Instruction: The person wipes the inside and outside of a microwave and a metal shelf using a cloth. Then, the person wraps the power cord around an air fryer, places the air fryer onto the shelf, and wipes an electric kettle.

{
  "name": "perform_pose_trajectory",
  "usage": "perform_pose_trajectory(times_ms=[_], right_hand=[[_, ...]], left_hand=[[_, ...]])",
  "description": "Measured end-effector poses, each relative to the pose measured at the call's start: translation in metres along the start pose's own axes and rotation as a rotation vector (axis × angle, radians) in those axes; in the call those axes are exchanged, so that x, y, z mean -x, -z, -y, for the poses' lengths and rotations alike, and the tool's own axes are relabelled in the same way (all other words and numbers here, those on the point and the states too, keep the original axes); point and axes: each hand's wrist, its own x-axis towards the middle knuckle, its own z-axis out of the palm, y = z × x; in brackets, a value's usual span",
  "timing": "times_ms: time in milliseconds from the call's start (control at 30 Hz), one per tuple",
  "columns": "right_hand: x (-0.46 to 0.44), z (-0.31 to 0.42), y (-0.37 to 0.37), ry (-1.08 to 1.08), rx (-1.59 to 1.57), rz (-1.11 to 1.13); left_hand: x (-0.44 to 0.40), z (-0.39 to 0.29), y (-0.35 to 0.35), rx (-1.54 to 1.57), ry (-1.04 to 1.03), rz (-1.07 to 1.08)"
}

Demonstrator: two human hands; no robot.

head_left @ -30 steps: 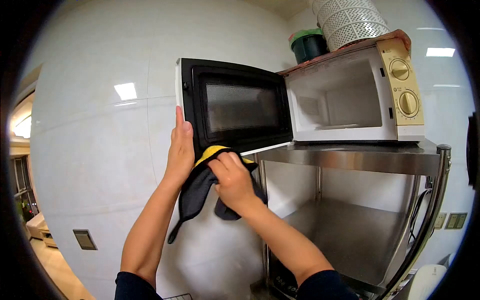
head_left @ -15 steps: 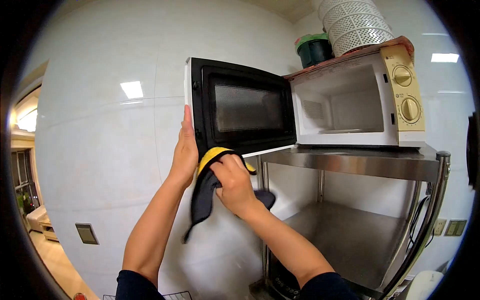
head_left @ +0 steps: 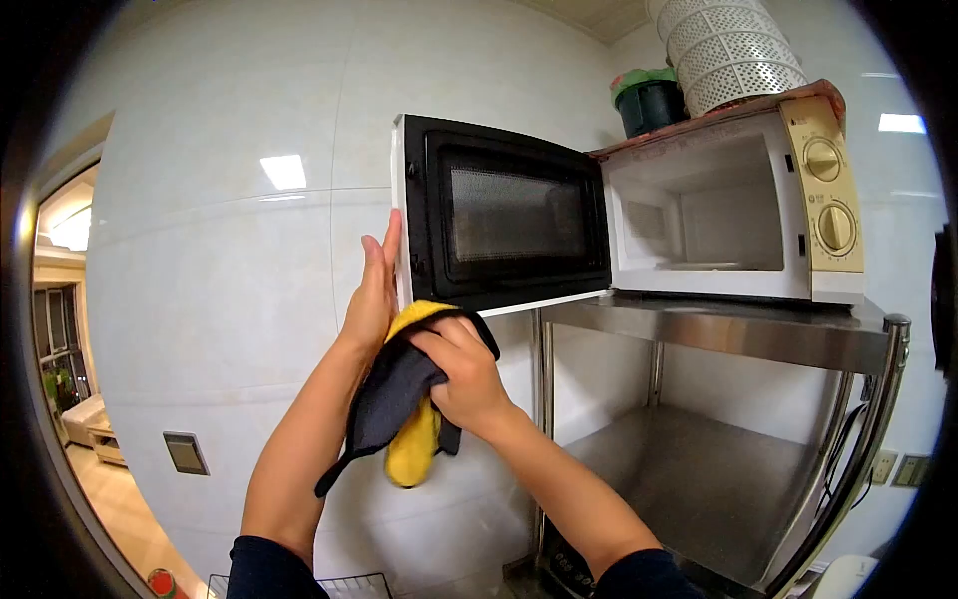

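Note:
The microwave (head_left: 699, 215) stands with its door (head_left: 509, 215) swung wide to the left, the dark inner side and mesh window facing me. My left hand (head_left: 374, 299) rests against the door's outer face near its free edge, with its fingers stretched upward and nothing grasped. A yellow and dark grey cleaning cloth (head_left: 389, 394) is bunched in my right hand (head_left: 464, 374), whose fingers are closed around it. This hand is at the door's lower left corner, and the cloth's top fold reaches the bottom edge. Loose ends of the cloth hang below.
Under the microwave is a steel shelf rack (head_left: 718, 329) with a lower shelf (head_left: 679, 479). On top are white perforated baskets (head_left: 738, 60) and a dark green container (head_left: 649, 105). A tiled wall (head_left: 230, 329) with a switch (head_left: 187, 452) stretches to the left. A wire rack (head_left: 349, 587) shows below.
My right hand keeps hold of the cloth near the door's lower corner. More of the cloth now hangs down, showing a yellow end. The view has shifted slightly left.

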Motion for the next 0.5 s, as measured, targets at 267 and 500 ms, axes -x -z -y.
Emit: perform_pose_trajectory(times_ms=[267,500], right_hand=[[0.042,-0.006,0.036,-1.067,-1.411,-0.181],[0.063,-0.031,0.042,-1.068,-1.555,-0.1]], left_hand=[[0.091,-0.006,0.001,0.03,0.219,-0.233],[0.126,0.014,-0.021,0.323,0.528,0.075]])
